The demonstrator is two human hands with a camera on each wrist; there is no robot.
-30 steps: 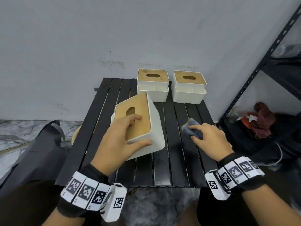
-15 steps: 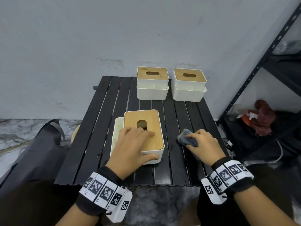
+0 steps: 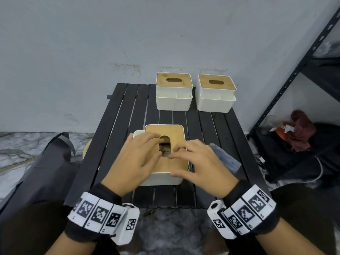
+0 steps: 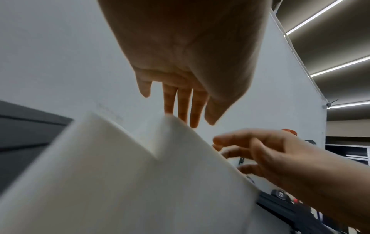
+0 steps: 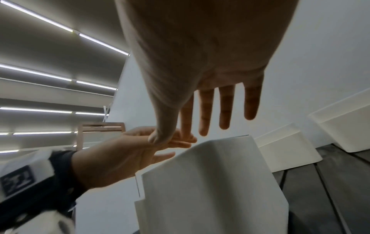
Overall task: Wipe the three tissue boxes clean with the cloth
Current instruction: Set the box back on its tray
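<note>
Both hands' fingers straight over near tissue box point(image 3: 166, 163); cloth point(image 3: 225, 158) lies beside

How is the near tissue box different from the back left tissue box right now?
The near tissue box has both hands over its lid; the back left tissue box stands untouched. The near one's side tray faces left, the back one's faces the person. Both are white with slotted wooden lids.

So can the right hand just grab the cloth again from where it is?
Probably yes. The cloth lies on the table just beside the right hand, with nothing on top of it or between them. That hand is open over the near box and holds nothing.
</note>
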